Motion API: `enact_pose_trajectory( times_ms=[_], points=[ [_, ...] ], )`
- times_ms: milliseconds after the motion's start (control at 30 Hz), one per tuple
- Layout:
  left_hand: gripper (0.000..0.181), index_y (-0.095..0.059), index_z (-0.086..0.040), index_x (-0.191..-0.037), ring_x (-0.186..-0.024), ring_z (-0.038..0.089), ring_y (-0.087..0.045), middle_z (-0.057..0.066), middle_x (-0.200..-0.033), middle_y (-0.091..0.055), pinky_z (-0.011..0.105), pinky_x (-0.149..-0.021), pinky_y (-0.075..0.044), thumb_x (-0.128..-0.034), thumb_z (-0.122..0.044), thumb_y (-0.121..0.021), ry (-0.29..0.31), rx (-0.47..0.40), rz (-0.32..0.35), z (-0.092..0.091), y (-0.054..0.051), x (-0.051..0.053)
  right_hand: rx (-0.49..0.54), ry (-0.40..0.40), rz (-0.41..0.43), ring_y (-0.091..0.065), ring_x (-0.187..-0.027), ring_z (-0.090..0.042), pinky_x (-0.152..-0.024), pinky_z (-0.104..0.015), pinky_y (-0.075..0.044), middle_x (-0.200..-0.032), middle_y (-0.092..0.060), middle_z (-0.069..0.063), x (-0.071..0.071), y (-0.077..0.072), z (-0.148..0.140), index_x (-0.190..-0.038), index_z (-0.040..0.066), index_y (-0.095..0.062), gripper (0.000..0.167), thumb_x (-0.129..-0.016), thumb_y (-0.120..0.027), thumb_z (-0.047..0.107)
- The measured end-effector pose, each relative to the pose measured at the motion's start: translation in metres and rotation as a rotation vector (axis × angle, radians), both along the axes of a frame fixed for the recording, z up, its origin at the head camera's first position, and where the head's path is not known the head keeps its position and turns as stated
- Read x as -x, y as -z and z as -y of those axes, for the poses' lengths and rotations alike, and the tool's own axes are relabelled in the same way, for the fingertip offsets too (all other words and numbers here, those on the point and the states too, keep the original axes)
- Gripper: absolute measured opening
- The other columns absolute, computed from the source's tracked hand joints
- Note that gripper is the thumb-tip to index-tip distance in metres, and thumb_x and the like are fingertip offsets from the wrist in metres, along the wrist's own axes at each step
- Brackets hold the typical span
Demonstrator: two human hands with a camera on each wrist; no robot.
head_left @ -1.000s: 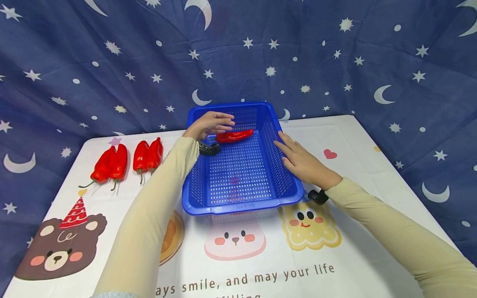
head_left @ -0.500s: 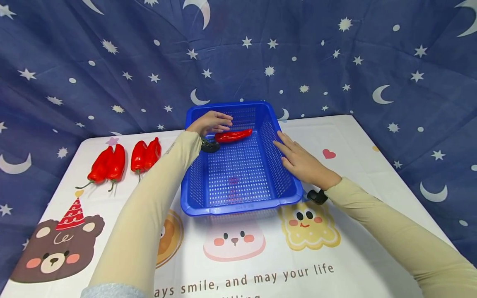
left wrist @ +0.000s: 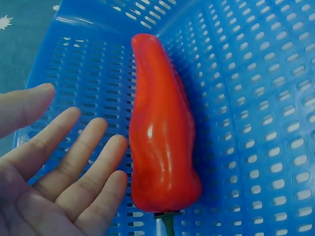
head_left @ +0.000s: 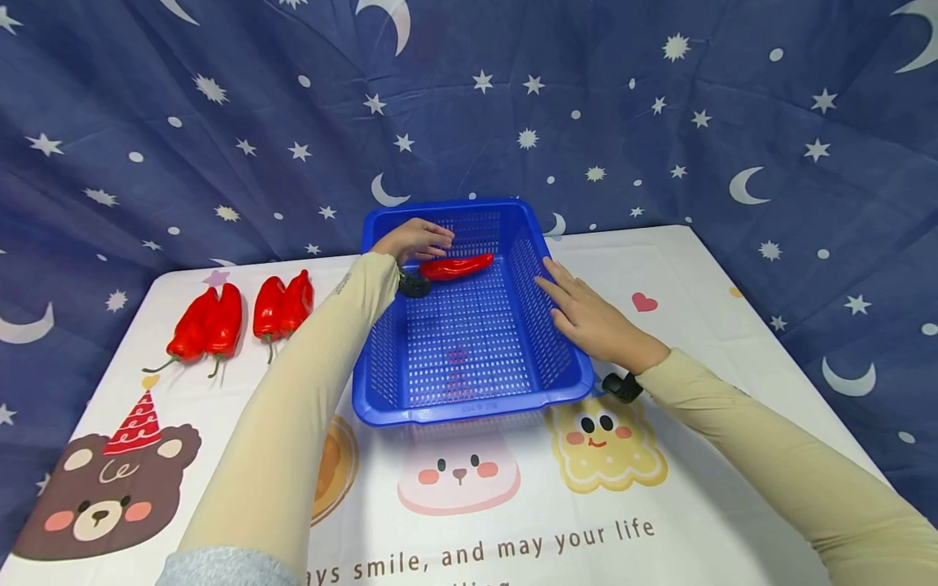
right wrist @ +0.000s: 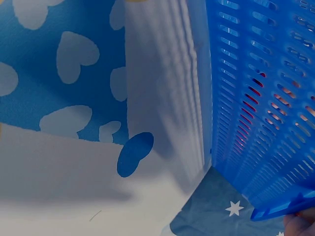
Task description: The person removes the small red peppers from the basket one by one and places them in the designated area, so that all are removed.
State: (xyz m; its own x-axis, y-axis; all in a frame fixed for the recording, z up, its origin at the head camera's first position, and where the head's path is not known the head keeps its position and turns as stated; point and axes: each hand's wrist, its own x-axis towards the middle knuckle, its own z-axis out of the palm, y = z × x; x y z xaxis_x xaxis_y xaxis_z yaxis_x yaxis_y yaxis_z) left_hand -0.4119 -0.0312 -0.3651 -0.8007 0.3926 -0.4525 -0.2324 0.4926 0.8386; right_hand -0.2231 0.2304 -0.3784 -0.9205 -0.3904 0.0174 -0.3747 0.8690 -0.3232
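Observation:
A long red pepper [head_left: 458, 267] lies crosswise at the back of the blue perforated basket [head_left: 472, 407]. Above the basket's far left part, my left hand [head_left: 414, 239] reaches in with its fingers spread and relaxed. The left wrist view has the pepper [left wrist: 160, 132] beside the fingertips, its green stem toward the bottom; nothing is in the palm, and whether the fingers touch it I cannot tell. My right hand [head_left: 592, 313] rests on the basket's right rim with straight fingers. In the right wrist view just a bit of that hand [right wrist: 301, 223] shows at the rim.
On the left of the white printed tablecloth [head_left: 586, 561] lie two pairs of red peppers, one pair [head_left: 208, 325] farther left and the other pair [head_left: 282, 305] nearer the basket. A dark blue curtain [head_left: 623, 122] with stars and moons hangs behind the table.
My left hand has shifted very slightly within the basket, its fingers still loose. The head view has turned a little; the right hand, the basket and the peppers stay put.

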Motion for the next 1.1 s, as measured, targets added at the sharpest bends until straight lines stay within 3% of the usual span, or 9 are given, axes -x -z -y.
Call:
enact_pose_trajectory(
  times_ms=[433, 733, 1000, 1100],
  points=[
    [0.042, -0.044, -0.002, -0.138, -0.126, 0.028, -0.052, 0.018, -0.139, -0.049, 0.036, -0.110, -0.037, -0.0989, -0.016, -0.046, 0.031, 0.062, 0.030, -0.0024, 0.0000, -0.0002, -0.005, -0.007, 0.000, -0.003, -0.148, -0.029, -0.118, -0.054, -0.011, -0.160, -0.001, -0.010, 0.0009, -0.0025, 0.0006, -0.149, 0.004, -0.021, 0.055, -0.099, -0.034, 0.021],
    [0.043, -0.045, 0.000, -0.137, -0.128, 0.029, -0.049, 0.016, -0.142, -0.047, 0.039, -0.110, -0.037, -0.0979, -0.017, -0.049, 0.116, 0.101, 0.036, -0.0038, -0.0011, -0.0042, -0.007, -0.001, 0.001, -0.003, -0.148, -0.029, -0.118, -0.054, -0.010, -0.160, -0.001, -0.009, 0.0009, -0.0027, -0.0001, -0.149, 0.004, -0.022, 0.054, -0.099, -0.034, 0.022],
    [0.041, -0.046, 0.000, -0.136, -0.127, 0.028, -0.050, 0.016, -0.141, -0.048, 0.037, -0.110, -0.037, -0.0976, -0.013, -0.048, 0.077, 0.104, 0.068, -0.0053, 0.0030, -0.0035, -0.010, -0.003, 0.002, -0.003, -0.148, -0.029, -0.118, -0.054, -0.011, -0.160, -0.001, -0.009, 0.0010, -0.0009, -0.0003, -0.149, 0.004, -0.021, 0.054, -0.099, -0.034, 0.022],
    [0.040, -0.048, -0.001, -0.135, -0.117, 0.025, -0.056, 0.015, -0.140, -0.049, 0.034, -0.108, -0.041, -0.0963, -0.011, -0.051, 0.080, 0.137, 0.066, -0.0058, 0.0062, -0.0031, -0.011, -0.002, 0.006, -0.003, -0.148, -0.029, -0.118, -0.054, -0.011, -0.160, 0.000, -0.009, 0.0005, -0.0007, 0.0002, -0.149, 0.004, -0.021, 0.054, -0.099, -0.034, 0.022]
  ],
)
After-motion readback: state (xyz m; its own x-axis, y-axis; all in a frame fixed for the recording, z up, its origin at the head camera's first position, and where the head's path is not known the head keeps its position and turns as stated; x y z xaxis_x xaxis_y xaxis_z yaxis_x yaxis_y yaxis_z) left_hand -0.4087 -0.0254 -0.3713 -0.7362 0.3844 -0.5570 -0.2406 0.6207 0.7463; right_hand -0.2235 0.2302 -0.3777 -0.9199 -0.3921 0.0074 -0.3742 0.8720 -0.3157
